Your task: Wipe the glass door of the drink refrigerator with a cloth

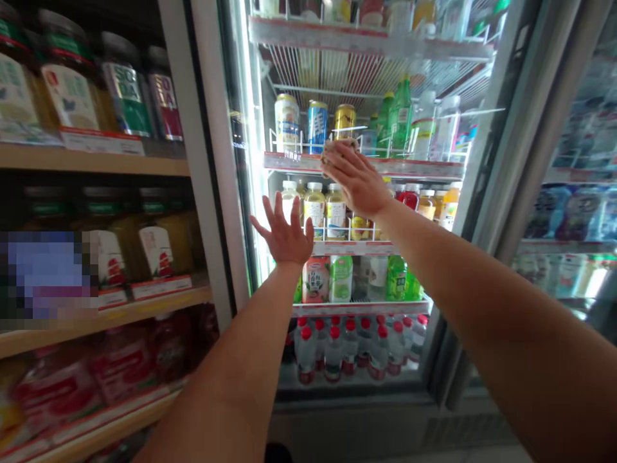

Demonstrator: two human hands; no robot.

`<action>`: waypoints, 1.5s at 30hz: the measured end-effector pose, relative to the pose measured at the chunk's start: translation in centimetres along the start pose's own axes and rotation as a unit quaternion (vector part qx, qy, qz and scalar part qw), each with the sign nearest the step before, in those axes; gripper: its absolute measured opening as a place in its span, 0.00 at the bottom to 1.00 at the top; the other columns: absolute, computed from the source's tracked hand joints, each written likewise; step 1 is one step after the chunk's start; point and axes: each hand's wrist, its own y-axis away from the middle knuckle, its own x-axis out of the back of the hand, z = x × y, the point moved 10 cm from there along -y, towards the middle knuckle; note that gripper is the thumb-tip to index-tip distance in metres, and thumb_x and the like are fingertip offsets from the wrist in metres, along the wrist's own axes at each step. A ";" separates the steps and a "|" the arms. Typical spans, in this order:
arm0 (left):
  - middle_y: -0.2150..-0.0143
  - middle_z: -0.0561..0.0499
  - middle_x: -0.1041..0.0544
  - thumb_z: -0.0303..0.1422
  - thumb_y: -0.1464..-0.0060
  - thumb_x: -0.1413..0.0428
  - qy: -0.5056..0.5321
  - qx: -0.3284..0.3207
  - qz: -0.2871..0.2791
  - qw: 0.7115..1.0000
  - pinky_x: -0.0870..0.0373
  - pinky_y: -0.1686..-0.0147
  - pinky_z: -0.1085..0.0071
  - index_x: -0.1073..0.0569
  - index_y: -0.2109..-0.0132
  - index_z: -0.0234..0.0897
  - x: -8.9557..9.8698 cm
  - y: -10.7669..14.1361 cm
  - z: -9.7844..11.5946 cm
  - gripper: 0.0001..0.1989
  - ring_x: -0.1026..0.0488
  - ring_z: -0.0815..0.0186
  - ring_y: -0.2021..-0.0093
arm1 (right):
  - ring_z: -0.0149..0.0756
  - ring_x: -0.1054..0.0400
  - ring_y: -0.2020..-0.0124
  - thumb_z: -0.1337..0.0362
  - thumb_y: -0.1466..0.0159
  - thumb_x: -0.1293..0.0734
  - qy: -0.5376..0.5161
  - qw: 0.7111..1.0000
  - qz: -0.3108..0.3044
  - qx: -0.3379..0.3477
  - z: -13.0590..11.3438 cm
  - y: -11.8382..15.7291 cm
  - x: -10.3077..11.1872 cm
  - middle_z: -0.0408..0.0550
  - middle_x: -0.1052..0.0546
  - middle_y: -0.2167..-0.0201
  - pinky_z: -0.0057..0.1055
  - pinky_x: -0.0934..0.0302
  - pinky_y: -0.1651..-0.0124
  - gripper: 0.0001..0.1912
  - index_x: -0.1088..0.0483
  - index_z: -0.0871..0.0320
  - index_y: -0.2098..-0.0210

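Observation:
My right hand (355,181) lies over a crumpled brownish cloth (354,143), its fingers pressing it flat at the glass door (289,80) of a lit drinks fridge. Only the cloth's upper and left edges show past my fingers. Lower and to the left, my left hand (288,236) is spread wide with nothing in it, its palm toward the same glass; whether it touches the pane I cannot tell. Behind the glass, a blue can (317,127) and a gold can (345,117) stand just above the cloth.
Wooden shelves (96,161) with large bottles stand close on the left. Inside the fridge, white-capped bottles (314,204) and red-capped bottles (333,355) fill lower racks. A metal door frame (518,148) and another drinks fridge are on the right.

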 end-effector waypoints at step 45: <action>0.24 0.40 0.48 0.40 0.35 0.48 0.033 0.028 -0.020 0.999 0.79 0.28 0.39 0.38 0.30 0.40 0.2 -0.2 -0.1 0.28 0.66 0.49 0.22 | 0.49 0.48 0.27 0.67 0.28 0.46 0.101 0.937 0.226 -0.247 10.8 22.3 6.4 0.56 0.34 0.32 0.62 0.48 0.28 0.26 0.35 0.56 0.33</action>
